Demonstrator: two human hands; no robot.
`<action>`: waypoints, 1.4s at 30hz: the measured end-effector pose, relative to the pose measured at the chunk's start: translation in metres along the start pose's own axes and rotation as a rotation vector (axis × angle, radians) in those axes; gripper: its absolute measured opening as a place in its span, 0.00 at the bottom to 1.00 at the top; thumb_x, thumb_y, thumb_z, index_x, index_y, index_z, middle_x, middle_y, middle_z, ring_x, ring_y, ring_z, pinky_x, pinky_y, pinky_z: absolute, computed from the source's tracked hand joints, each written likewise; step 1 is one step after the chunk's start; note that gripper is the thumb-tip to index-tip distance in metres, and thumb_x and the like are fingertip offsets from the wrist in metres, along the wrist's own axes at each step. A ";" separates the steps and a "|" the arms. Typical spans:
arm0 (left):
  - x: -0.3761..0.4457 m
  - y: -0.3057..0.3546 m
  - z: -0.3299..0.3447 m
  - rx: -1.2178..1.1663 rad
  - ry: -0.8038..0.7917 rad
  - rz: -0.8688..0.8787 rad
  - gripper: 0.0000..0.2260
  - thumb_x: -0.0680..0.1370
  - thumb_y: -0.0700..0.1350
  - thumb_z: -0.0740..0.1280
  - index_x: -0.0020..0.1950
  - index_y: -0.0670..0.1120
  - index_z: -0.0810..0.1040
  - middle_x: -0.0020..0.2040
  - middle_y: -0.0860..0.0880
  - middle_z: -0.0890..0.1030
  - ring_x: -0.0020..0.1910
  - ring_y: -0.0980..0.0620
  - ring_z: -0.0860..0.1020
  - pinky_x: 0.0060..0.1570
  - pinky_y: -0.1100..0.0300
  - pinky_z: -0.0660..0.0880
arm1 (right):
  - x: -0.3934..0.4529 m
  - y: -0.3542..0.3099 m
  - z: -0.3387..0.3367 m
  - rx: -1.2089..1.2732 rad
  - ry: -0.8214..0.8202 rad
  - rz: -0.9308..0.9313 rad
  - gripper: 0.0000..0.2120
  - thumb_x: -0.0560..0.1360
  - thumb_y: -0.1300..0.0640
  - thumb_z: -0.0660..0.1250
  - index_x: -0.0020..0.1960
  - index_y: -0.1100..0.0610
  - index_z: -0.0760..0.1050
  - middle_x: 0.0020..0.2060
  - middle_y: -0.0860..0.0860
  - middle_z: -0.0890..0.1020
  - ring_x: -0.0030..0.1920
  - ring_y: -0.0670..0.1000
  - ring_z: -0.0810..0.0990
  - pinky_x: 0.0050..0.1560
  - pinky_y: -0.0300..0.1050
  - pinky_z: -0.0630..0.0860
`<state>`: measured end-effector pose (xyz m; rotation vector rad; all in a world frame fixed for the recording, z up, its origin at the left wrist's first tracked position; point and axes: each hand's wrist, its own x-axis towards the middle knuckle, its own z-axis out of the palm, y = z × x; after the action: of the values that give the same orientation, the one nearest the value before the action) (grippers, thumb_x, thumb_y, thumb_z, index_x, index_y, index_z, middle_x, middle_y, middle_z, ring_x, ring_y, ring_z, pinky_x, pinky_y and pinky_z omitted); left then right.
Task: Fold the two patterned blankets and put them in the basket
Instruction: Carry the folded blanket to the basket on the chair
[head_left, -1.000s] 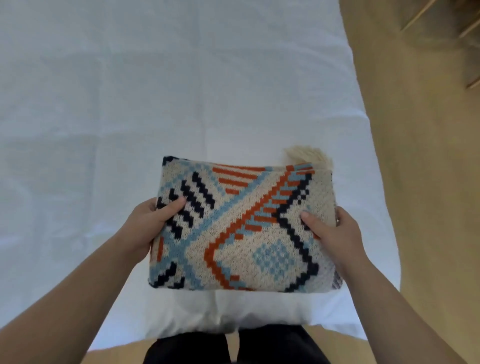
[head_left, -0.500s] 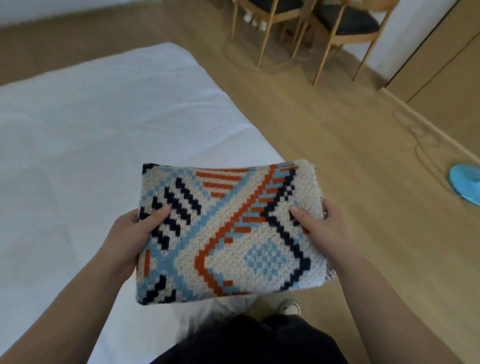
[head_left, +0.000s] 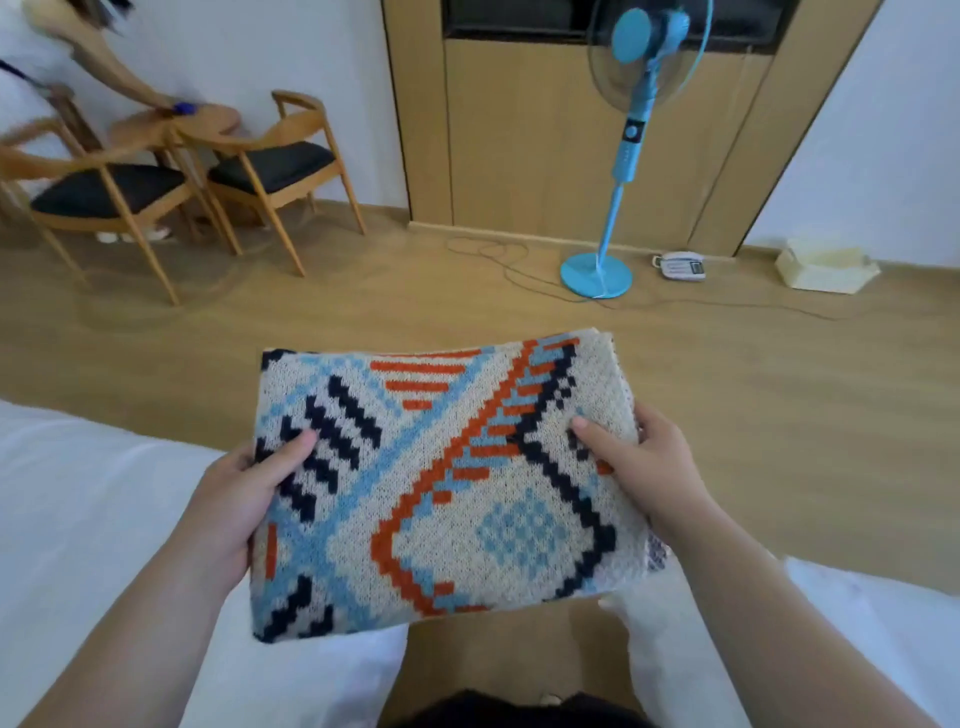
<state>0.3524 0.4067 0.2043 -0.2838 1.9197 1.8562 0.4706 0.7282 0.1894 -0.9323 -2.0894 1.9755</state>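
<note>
A folded patterned blanket (head_left: 441, 483), cream with orange, light-blue and navy knit shapes, is held flat in the air in front of me. My left hand (head_left: 239, 499) grips its left edge, thumb on top. My right hand (head_left: 639, 467) grips its right edge the same way. A cream basket (head_left: 826, 265) stands on the floor at the far right by the wall. A second patterned blanket is not in view.
A white bed (head_left: 88, 519) lies at lower left and another white edge (head_left: 883, 623) at lower right. A blue standing fan (head_left: 623, 156) with a cord on the floor is ahead. Two wooden chairs (head_left: 260, 166) and another person's arm are at upper left.
My view has swung right from the bed toward the floor, fan and basket. The folded blanket stays held in both hands, carried along with the turn.
</note>
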 end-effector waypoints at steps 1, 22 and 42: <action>0.013 0.004 0.034 0.024 -0.057 -0.009 0.31 0.63 0.54 0.82 0.61 0.42 0.79 0.52 0.41 0.86 0.49 0.38 0.85 0.54 0.40 0.78 | 0.007 0.001 -0.032 0.024 0.047 0.004 0.24 0.68 0.47 0.77 0.59 0.51 0.73 0.46 0.51 0.86 0.41 0.53 0.87 0.42 0.57 0.84; 0.304 0.143 0.408 0.180 -0.768 -0.124 0.20 0.71 0.46 0.71 0.63 0.47 0.76 0.52 0.39 0.85 0.49 0.36 0.85 0.51 0.40 0.78 | 0.188 -0.046 -0.240 0.405 0.520 0.080 0.41 0.51 0.48 0.85 0.61 0.48 0.73 0.45 0.57 0.86 0.45 0.64 0.85 0.38 0.58 0.82; 0.336 0.165 0.959 0.505 -1.239 -0.135 0.10 0.78 0.39 0.68 0.58 0.46 0.75 0.45 0.40 0.86 0.41 0.40 0.86 0.32 0.49 0.82 | 0.285 -0.023 -0.555 0.582 1.202 0.052 0.30 0.58 0.58 0.83 0.56 0.52 0.74 0.49 0.59 0.84 0.43 0.60 0.86 0.37 0.51 0.83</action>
<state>0.1534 1.4172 0.2075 0.7179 1.2895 0.9313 0.5021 1.3516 0.1986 -1.4657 -0.7867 1.2783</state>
